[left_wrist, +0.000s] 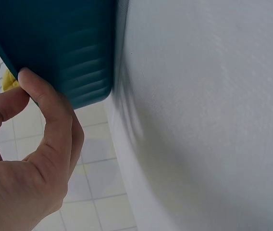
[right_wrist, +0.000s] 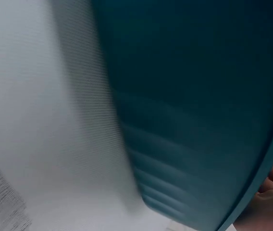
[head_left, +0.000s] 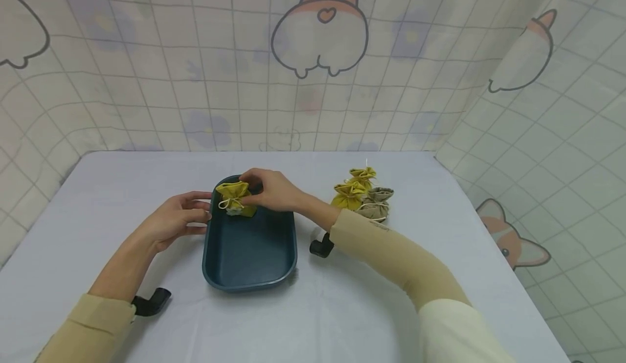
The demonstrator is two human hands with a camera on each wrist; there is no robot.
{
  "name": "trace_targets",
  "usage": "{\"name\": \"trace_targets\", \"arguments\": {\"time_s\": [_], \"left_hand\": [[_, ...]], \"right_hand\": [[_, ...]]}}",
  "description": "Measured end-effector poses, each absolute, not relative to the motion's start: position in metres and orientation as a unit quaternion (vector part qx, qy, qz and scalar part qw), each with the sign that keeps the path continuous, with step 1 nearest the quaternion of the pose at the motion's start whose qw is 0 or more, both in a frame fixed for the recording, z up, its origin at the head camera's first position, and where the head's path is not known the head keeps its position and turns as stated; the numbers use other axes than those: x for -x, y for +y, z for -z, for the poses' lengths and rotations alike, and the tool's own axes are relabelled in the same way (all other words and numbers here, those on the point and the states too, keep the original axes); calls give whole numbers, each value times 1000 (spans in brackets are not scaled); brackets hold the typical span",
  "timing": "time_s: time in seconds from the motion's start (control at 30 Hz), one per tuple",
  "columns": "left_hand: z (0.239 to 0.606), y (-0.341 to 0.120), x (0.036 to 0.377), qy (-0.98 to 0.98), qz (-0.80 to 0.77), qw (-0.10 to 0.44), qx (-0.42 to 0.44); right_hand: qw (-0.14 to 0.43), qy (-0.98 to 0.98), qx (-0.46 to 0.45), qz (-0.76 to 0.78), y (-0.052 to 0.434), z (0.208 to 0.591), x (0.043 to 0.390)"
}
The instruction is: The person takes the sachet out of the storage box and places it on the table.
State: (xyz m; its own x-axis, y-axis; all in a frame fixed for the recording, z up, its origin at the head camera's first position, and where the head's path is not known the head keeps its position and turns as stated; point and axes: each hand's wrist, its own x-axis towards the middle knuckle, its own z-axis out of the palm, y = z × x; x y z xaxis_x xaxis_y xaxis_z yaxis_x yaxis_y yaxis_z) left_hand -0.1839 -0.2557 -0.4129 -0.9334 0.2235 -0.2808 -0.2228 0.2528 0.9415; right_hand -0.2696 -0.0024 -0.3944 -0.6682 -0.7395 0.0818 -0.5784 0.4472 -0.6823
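Note:
Toward the far end of a dark blue tray (head_left: 250, 254) stands a small yellow drawstring pouch (head_left: 233, 190) with a pale cord tied in a bow. My right hand (head_left: 271, 189) reaches into the tray from the right and pinches this pouch at its side. In the right wrist view the tray wall (right_wrist: 189, 115) hides most of that hand. At the tray's left side, my left hand (head_left: 182, 216) touches the outer wall with its fingertips. The left wrist view has those fingers (left_wrist: 52, 113) right at the rim, with a bit of yellow cloth (left_wrist: 9, 81) beyond.
Right of the tray, several more pouches stand grouped: yellow ones (head_left: 348, 195) and a grey-brown one (head_left: 375, 204). A black wrist-worn device (head_left: 321, 246) shows under the right forearm, another (head_left: 152, 302) by the left. A patterned curtain (head_left: 235, 102) borders the white table (head_left: 352, 303).

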Motion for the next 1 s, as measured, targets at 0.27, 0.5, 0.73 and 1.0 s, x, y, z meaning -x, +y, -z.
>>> {"name": "trace_targets", "arguments": {"time_s": [0.27, 0.5, 0.73, 1.0], "left_hand": [[412, -256, 184, 771, -610, 183, 1], [411, -255, 184, 773, -608, 181, -1], [410, -255, 184, 770, -611, 183, 6], [413, -256, 185, 771, -610, 184, 6]], "right_hand": [[135, 858, 371, 328, -10, 397, 274], [139, 861, 362, 330, -15, 399, 276], [124, 854, 357, 357, -18, 398, 273], [101, 844, 356, 388, -20, 400, 272]]}}
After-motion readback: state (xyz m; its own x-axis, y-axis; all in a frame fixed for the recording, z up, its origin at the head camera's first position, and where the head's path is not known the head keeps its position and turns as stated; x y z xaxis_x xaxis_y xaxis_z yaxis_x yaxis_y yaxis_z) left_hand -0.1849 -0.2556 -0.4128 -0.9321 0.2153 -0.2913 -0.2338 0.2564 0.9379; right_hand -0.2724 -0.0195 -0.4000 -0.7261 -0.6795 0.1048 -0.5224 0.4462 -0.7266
